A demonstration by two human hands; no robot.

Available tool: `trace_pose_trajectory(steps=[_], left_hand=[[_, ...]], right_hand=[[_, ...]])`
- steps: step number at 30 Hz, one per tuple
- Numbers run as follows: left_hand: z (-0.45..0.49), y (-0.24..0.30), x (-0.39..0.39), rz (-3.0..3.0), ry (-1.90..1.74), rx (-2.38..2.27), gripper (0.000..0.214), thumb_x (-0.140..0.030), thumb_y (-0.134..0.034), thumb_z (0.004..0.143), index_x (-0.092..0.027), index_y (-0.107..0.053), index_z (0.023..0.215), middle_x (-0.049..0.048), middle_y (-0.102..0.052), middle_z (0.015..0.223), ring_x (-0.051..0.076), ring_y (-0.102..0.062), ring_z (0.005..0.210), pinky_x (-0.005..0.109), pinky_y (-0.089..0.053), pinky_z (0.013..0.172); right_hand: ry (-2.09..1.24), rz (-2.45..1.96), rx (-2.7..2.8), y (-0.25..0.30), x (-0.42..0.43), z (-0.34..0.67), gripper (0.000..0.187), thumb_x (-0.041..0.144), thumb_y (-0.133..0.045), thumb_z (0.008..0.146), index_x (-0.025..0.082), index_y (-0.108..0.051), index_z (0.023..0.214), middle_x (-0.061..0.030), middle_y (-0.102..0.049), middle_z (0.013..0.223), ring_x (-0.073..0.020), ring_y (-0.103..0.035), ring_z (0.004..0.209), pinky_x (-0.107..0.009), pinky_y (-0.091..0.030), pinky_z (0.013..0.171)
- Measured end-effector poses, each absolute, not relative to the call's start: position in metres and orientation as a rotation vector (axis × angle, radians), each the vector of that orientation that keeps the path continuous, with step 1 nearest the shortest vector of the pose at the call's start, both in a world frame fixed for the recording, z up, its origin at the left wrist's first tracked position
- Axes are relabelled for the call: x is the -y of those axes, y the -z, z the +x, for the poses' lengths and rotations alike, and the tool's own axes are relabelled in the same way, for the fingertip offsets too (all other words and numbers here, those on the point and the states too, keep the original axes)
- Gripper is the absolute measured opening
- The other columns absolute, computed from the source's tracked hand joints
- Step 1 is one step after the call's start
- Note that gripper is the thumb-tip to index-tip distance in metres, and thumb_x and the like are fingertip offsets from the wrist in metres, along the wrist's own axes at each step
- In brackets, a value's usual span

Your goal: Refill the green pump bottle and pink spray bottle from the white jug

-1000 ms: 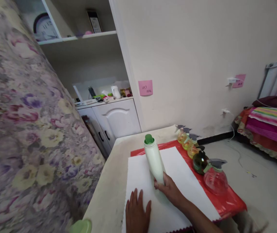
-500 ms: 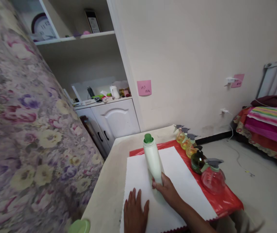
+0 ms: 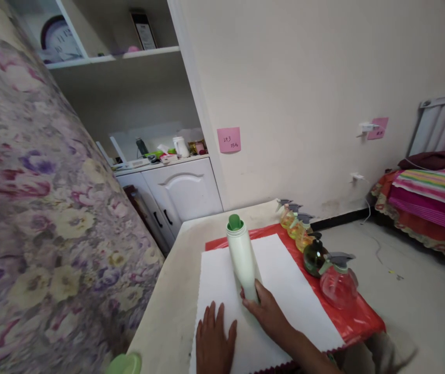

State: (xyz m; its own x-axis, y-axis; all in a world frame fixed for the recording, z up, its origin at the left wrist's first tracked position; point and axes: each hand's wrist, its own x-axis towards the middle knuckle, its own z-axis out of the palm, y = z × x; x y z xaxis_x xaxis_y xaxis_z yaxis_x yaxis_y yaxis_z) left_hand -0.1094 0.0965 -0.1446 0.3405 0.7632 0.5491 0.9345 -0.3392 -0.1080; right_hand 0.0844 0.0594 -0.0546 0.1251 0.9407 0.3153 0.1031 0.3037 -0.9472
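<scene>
A pale green bottle [image 3: 241, 259] with a darker green spout at its uncapped mouth stands on the white sheet [image 3: 280, 291]. My right hand [image 3: 265, 309] is closed round the bottle's narrow lower part, thumb on the near side. To the left of it my left hand [image 3: 215, 337] lies flat on the sheet, fingers stretched out and holding nothing. A light green cap-like piece [image 3: 124, 363] sits at the bottom left, partly cut off by the picture's edge.
Several spray bottles, among them a red one [image 3: 339, 285] and a dark green pump bottle [image 3: 314, 257], line the table's right edge on red plastic sheeting [image 3: 366, 322]. A flowered curtain [image 3: 51, 208] hangs at the left. The wall [image 3: 284, 104] rises behind the table.
The whole view has shifted slightly, so things sit a little further left. Both hands and the bottle keep the same places on the sheet.
</scene>
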Motion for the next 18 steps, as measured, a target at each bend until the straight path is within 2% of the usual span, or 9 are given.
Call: trace_pose_trajectory(steps=[3,6,10,13,18], left_hand=[[-0.11,0.145,-0.097,-2.211,0.583,1.499,0.048,-0.045,-0.046,0.089,-0.019,-0.059,0.128,0.0128,-0.057,0.136,0.028,-0.05,0.127,0.047,-0.04,0.103],[-0.109,0.145,-0.098,-2.232,0.569,1.525,0.05,-0.047,-0.045,0.088,-0.019,-0.059,0.128,0.0128,-0.057,0.136,0.029,-0.05,0.127,0.047,-0.04,0.103],[-0.108,0.143,-0.099,-2.251,0.549,1.563,0.051,-0.047,-0.044,0.088,-0.02,-0.058,0.128,0.0125,-0.056,0.137,0.029,-0.049,0.127,0.047,-0.039,0.104],[-0.108,0.141,-0.1,-2.256,0.518,1.576,0.051,-0.046,-0.043,0.088,-0.019,-0.057,0.13,0.0129,-0.055,0.138,0.03,-0.048,0.128,0.048,-0.038,0.104],[-0.107,0.14,-0.101,-2.289,0.43,1.601,0.051,-0.044,-0.041,0.09,-0.019,-0.055,0.132,0.0121,-0.053,0.141,0.03,-0.045,0.131,0.049,-0.037,0.105]], right_hand=[[-0.707,-1.172,1.34,0.071,-0.046,0.097,0.034,0.02,-0.058,0.08,0.021,-0.055,0.114,-0.0069,-0.062,0.111,-0.0227,-0.057,0.105,-0.037,-0.046,0.095],[-0.586,-1.263,1.369,0.098,-0.029,0.12,0.036,0.021,-0.054,0.084,0.023,-0.054,0.12,-0.0091,-0.059,0.121,-0.024,-0.053,0.116,-0.041,-0.041,0.103],[-0.348,-1.525,1.427,0.148,-0.015,0.151,0.044,0.029,-0.053,0.086,0.02,-0.052,0.129,-0.0143,-0.051,0.138,-0.0307,-0.041,0.132,-0.053,-0.028,0.113],[-0.083,-1.787,1.612,0.174,-0.013,0.162,0.051,0.034,-0.054,0.088,0.018,-0.047,0.136,-0.0147,-0.042,0.148,-0.0306,-0.033,0.14,-0.051,-0.028,0.114],[0.028,-1.918,1.754,0.175,-0.013,0.162,0.051,0.041,-0.047,0.092,0.019,-0.045,0.139,-0.013,-0.04,0.15,-0.0283,-0.031,0.141,-0.046,-0.027,0.115]])
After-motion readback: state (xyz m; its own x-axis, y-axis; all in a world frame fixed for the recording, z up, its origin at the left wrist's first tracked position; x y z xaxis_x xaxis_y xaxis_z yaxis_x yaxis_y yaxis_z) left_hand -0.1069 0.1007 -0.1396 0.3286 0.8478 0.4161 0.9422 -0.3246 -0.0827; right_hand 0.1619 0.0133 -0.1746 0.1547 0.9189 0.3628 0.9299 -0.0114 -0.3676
